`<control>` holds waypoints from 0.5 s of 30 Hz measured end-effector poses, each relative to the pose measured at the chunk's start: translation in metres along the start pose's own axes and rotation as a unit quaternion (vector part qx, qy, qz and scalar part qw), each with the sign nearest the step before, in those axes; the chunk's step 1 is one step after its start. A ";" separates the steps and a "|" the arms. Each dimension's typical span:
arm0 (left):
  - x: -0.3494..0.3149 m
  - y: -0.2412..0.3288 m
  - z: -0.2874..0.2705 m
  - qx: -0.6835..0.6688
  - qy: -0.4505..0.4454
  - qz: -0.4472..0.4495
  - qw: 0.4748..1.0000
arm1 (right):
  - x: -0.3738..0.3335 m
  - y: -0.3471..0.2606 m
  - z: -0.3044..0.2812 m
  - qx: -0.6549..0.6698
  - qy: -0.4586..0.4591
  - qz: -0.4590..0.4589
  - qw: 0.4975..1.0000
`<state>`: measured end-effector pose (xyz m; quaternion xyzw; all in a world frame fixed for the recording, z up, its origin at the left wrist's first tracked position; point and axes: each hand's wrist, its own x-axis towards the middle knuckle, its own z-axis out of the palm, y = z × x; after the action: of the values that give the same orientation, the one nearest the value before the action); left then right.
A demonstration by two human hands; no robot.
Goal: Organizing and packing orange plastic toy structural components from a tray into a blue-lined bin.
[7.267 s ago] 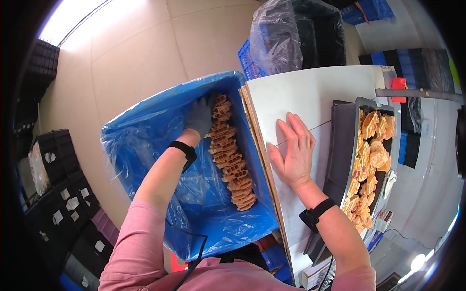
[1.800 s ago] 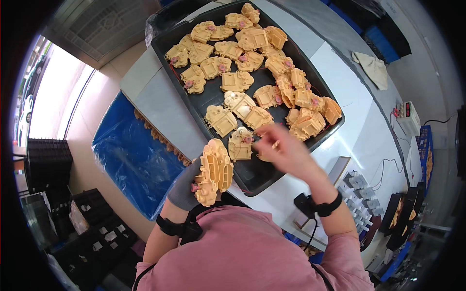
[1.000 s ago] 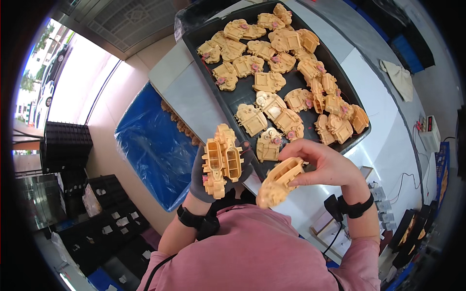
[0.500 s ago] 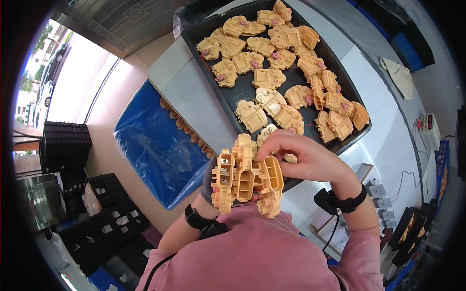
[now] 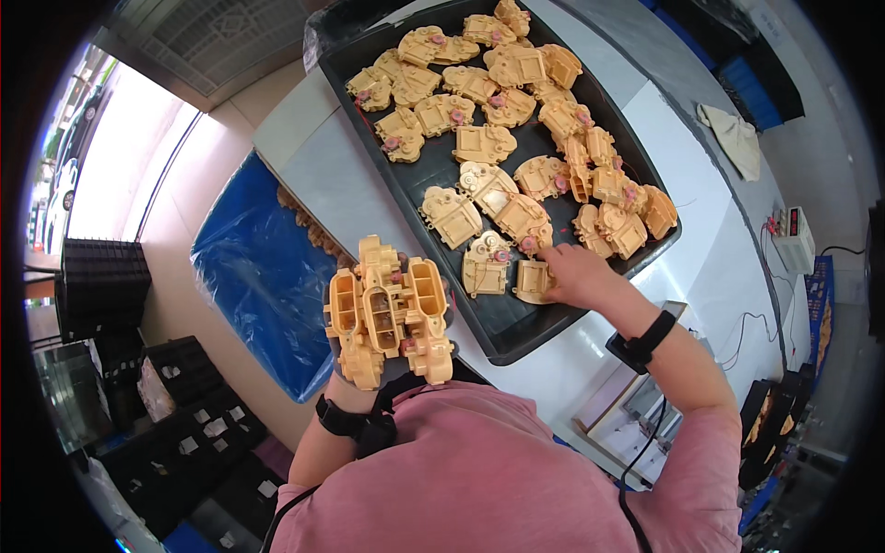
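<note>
My left hand [image 5: 392, 370], in a grey glove and mostly hidden, grips a bunch of yellow plastic housings [image 5: 383, 313] side by side, their slotted openings facing up. They are above the near left edge of the black tray [image 5: 505, 352]. Inside the tray's near end, my bare right hand [image 5: 585, 279] has its fingers closed at the right edge of a single yellow plastic housing [image 5: 532, 282]. Beside that piece lies another housing with a pink part [image 5: 487, 264]. Many similar housings [image 5: 486, 144] lie across the tray, several with pink parts and thin red wires.
Left of the table stands a blue bin lined with clear plastic [image 5: 267, 276], with more yellow pieces along its edge. A white cloth [image 5: 731, 138] and a small meter with a display [image 5: 795, 241] are at the right. Black crates [image 5: 184, 419] are stacked at lower left.
My right hand has left the bunch of housings and moved into the tray, onto a single housing. My left hand has shifted left with its bunch, which has turned a little.
</note>
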<state>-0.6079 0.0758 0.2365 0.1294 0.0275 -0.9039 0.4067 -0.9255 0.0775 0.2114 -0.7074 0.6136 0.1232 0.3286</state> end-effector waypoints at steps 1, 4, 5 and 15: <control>-0.002 -0.002 0.001 -0.055 -0.033 0.000 0.998 | 0.002 -0.003 0.010 -0.057 -0.005 0.007 0.998; -0.007 0.001 -0.006 -0.047 -0.062 0.008 0.997 | 0.005 -0.003 0.018 -0.072 -0.001 0.011 0.997; -0.008 0.001 -0.003 -0.052 -0.058 -0.005 0.997 | 0.004 -0.003 0.015 -0.038 -0.022 0.015 0.999; -0.024 0.020 -0.025 -0.065 -0.072 0.020 0.995 | -0.040 -0.045 -0.047 0.179 0.033 -0.096 0.979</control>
<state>-0.5724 0.0839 0.2195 0.0379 0.0540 -0.8990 0.4331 -0.9022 0.0813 0.2838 -0.6967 0.5652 -0.0444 0.4396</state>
